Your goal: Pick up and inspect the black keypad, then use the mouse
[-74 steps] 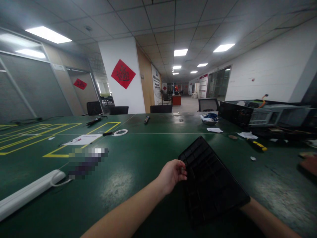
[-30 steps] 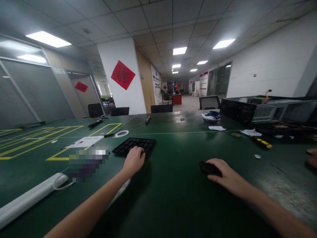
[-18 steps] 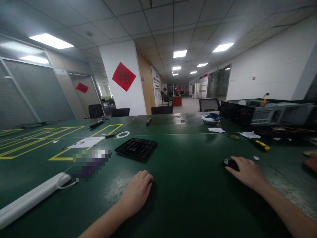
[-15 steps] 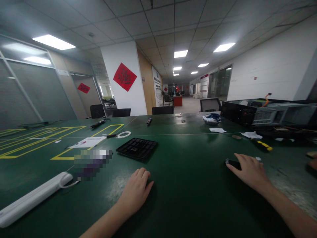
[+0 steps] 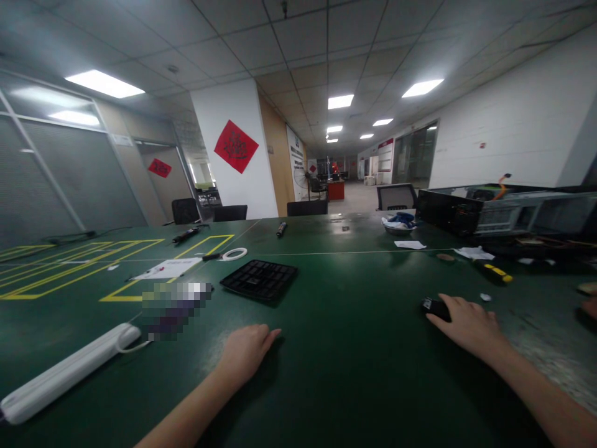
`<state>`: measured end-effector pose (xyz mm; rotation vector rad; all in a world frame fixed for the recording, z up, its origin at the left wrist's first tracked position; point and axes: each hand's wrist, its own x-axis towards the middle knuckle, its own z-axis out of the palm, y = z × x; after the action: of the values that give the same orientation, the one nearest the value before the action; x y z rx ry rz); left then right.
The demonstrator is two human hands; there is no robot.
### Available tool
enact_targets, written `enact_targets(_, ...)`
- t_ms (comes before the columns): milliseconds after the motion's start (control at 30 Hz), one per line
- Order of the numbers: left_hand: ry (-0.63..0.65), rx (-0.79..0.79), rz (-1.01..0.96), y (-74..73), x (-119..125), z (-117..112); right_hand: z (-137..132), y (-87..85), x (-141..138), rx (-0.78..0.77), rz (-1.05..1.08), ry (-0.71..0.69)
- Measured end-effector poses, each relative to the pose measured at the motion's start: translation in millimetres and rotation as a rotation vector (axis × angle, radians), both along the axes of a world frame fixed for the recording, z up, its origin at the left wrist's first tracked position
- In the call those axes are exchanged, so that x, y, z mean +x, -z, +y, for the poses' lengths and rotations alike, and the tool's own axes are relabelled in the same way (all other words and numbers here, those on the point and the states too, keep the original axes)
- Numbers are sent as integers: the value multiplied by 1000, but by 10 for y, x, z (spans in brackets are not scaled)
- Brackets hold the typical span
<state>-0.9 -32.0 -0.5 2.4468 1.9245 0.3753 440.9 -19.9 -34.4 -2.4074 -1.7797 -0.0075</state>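
My left hand [image 5: 245, 352] lies flat on the green table [image 5: 354, 348], fingers together and stretched out, holding nothing. A black grid-like tray [image 5: 259, 279] rests on the table a little beyond it, apart from the hand. My right hand [image 5: 466, 322] rests over a small black object [image 5: 433, 307], its fingers laid across the top of it. The object's far left end sticks out from under my fingers.
A white power strip [image 5: 65, 373] lies at the near left, beside yellow floor-tape markings [image 5: 116, 261]. A yellow-handled screwdriver [image 5: 492, 270], paper scraps and an open computer chassis [image 5: 504, 214] sit at the right. Another person's fingers [image 5: 588, 306] show at the right edge.
Both hands held the black tray 2.5 s ago; the left set it down further away and drew back near. The right hand slid the small black object rightward, then held still.
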Motion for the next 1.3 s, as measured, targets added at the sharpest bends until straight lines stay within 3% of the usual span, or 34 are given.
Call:
enact_targets(67,-7,7,-185,10,3,21,-7,-23,-10,-8,14,-2)
enact_targets(133,-105,-3,-541,-41,-18,101,-8,-31,-18,-12,19,-7)
enact_targets(267,-526,52,-1470,-366,-249,444,2,-15,-22,-10,24,-12)
enact_targets(333,-613,99,-1533,-544,-430,641,6,-8,-22,-8,29,-14)
enact_targets(433,-700,117,-1463,-653,-609,883,9,-5,-19,1,32,-18)
enact_targets(567,-755,57,-1262,-508,-541,1140,23,22,2,35,40,-32)
enact_targets(733,-683,-39,-843,-361,-455,1433,41,74,46,94,94,-102)
enact_targets(933,-573,-160,-377,-421,-544,1674,7,-4,1,51,135,-89)
enact_targets(1133,-480,-155,-264,-514,-348,1652,6,-35,-26,78,150,-83)
enact_targets(1300,-340,-117,-372,-500,184,1388,-11,-139,-198,204,311,-182)
